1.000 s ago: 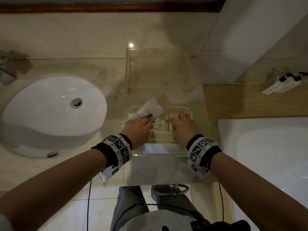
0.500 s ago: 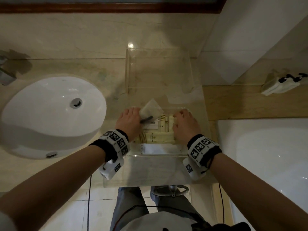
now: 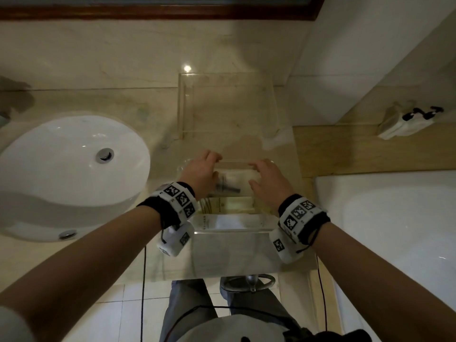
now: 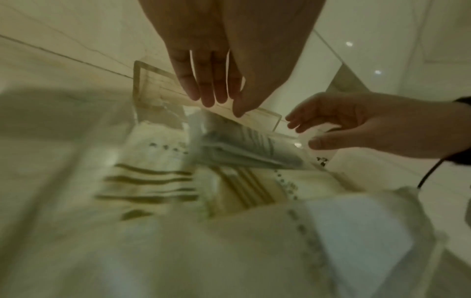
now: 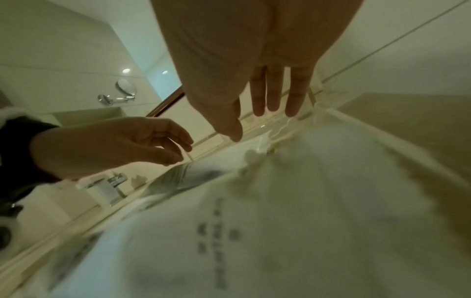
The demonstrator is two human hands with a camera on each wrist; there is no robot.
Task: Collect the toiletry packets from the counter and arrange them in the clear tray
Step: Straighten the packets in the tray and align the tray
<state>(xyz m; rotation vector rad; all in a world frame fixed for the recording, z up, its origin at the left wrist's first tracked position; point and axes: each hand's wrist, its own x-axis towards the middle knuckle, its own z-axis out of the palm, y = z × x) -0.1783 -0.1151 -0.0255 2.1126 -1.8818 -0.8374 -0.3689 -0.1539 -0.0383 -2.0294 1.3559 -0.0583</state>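
A clear tray (image 3: 234, 232) stands near the counter's front edge. It holds several cream and white toiletry packets (image 3: 229, 206), some with gold stripes (image 4: 153, 177). A white packet with a dark item (image 3: 229, 181) lies on top at the far end. My left hand (image 3: 201, 169) hovers over the tray's far left corner with straight fingers (image 4: 211, 88) and holds nothing. My right hand (image 3: 266, 178) hovers over the far right part, fingers (image 5: 270, 96) extended and empty. Blurred packets (image 5: 280, 211) fill the lower part of both wrist views.
A white sink (image 3: 71, 164) sits to the left, with a faucet (image 5: 109, 187) beside it. A second clear box (image 3: 227, 104) stands behind the tray. A white bathtub (image 3: 394, 218) lies to the right, beyond a wooden ledge (image 3: 357, 149) that carries a white device (image 3: 404, 122).
My left hand carried the white packet with the dark item over the tray, laid it on the others and let go. Both hands moved toward the tray's far rim.
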